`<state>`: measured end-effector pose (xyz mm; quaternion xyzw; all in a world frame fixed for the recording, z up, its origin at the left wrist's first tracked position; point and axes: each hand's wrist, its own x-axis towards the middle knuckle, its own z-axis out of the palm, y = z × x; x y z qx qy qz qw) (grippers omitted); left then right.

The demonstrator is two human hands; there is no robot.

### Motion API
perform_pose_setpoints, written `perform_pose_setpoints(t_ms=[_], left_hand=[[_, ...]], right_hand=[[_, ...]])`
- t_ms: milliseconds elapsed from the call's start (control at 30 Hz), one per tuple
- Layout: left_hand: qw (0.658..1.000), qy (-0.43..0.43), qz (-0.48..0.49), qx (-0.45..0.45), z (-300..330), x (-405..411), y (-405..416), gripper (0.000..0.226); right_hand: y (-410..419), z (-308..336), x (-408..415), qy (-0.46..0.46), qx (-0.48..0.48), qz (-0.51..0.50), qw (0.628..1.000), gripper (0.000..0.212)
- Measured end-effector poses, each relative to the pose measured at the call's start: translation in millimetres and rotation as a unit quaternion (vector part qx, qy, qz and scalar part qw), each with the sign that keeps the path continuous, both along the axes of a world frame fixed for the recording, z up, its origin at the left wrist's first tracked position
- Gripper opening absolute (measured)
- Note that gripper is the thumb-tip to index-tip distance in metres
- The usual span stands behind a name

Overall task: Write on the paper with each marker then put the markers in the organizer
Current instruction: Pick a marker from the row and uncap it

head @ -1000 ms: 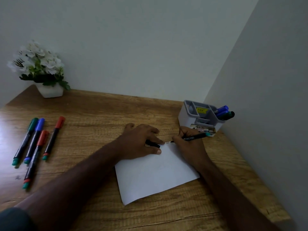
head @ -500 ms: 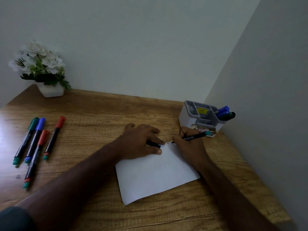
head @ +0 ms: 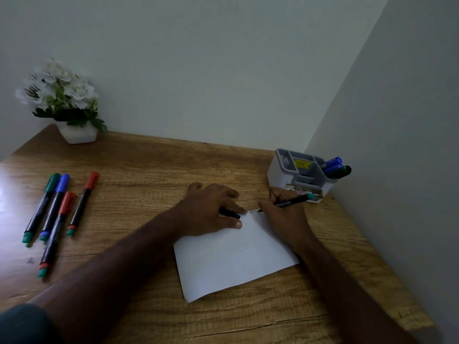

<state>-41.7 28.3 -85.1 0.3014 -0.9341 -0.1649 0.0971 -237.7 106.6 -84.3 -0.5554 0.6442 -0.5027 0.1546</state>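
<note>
My right hand [head: 283,214] pinched the black marker [head: 288,202], tip down on the paper's [head: 233,259] top edge beside small written marks. My left hand [head: 211,209] pressed the sheet, fingers curled round the marker's cap [head: 229,213]. The organizer [head: 298,175] stood just beyond, markers already inside; four more markers [head: 56,214] lay far left.

**Bright caps on a wood-grain desk**

A white sheet of paper [head: 236,259] lies at centre frame on a brown, streaked wood-grain table [head: 154,170]. At left, four black-barrelled markers [head: 53,212] wear green, blue and red caps. At right, a white and grey organizer [head: 280,173] with a yellow sticker [head: 302,164] holds blue and dark green markers [head: 335,167]. White flowers [head: 58,88] with green leaves fill a white pot, upper left.
</note>
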Motion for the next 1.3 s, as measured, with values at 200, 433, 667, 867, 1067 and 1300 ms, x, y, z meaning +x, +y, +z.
perform_pose_setpoints(t_ms=[200,433,667,867,1067,1300], left_hand=[[1.000,0.008,0.002,0.000,-0.3,0.2,-1.2,0.040],[1.000,-0.003,0.002,-0.005,1.1,-0.2,-0.4,0.041],[1.000,0.001,0.002,-0.001,1.3,0.5,-0.3,0.040],[1.000,-0.006,0.000,0.002,2.6,0.5,0.3,0.040],[1.000,0.003,0.001,0.004,0.2,0.3,-0.6,0.039],[1.000,0.005,-0.001,-0.003,-1.8,0.1,-1.8,0.041]], right_hand=[[0.5,2.0,0.7,-0.001,-0.005,0.006,1.000,0.040],[2.1,2.7,0.9,-0.003,-0.013,0.009,1.000,0.041],[3.1,4.6,2.1,-0.002,-0.009,0.007,1.000,0.037],[1.2,4.1,2.4,0.006,0.003,0.001,1.000,0.035],[3.0,3.7,1.3,-0.006,-0.012,-0.018,1.000,0.034],[2.1,3.4,0.2,-0.012,0.004,-0.021,1.000,0.036]])
